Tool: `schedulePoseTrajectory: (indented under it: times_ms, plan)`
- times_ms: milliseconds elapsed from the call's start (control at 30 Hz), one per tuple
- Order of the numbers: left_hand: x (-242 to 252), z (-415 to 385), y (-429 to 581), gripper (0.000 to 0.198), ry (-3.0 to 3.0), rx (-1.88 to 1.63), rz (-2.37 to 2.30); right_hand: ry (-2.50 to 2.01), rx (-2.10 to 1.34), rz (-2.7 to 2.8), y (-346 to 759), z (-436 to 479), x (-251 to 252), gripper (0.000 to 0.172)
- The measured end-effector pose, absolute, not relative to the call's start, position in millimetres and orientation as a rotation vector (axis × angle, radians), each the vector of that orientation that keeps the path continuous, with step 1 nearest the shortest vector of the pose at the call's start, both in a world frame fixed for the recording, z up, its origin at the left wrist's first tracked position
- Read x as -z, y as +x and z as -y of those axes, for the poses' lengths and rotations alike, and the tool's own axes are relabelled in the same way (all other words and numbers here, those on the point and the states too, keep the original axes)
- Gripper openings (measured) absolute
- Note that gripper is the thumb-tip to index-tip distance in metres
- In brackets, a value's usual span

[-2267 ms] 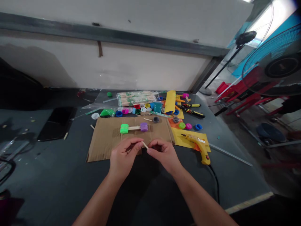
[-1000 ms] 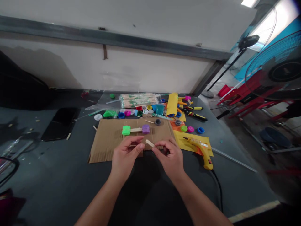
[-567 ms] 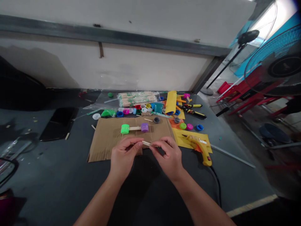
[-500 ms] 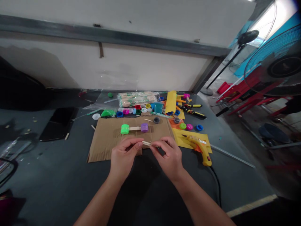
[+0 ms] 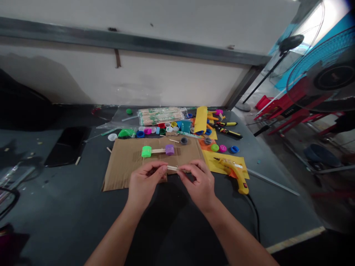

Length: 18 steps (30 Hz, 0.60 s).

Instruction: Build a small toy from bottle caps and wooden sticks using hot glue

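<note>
Between my two hands a short bundle of thin wooden sticks (image 5: 172, 168) is held level, just above the front edge of the cardboard. My left hand (image 5: 146, 181) pinches its left end with thumb and forefinger. The right end is pinched by my right hand (image 5: 199, 183); the fingertips cover both ends. Beyond my hands, a green bottle cap (image 5: 146, 151) and a purple bottle cap (image 5: 169, 149) are joined by wooden sticks (image 5: 158, 150). That piece lies on the brown cardboard sheet (image 5: 119, 173).
A yellow hot glue gun (image 5: 237, 173) lies to the right, its black cord running toward me. Behind the cardboard are several coloured caps (image 5: 140, 134), a plastic-wrapped pack of sticks (image 5: 162, 115) and cutters (image 5: 229, 132). A phone (image 5: 63, 147) lies at left.
Both hands stay nearly in place, still pinching the sticks. The sticks appear slightly turned, with a gap between them showing more clearly. The whole view has shifted a little.
</note>
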<state>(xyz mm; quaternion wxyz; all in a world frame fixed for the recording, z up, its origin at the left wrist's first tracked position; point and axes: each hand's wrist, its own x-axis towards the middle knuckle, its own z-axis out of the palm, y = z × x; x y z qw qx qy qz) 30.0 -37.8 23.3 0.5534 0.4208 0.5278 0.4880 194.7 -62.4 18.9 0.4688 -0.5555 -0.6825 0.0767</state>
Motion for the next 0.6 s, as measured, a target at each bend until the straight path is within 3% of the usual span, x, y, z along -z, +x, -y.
schedulePoseTrajectory:
  times_ms: [600]
  plan:
    - [-19.2, 34.6, 31.8, 0.026, 0.749, -1.177, -1.126, -1.372, -0.243, 1.633, 195.7, 62.3, -18.3, 0.007]
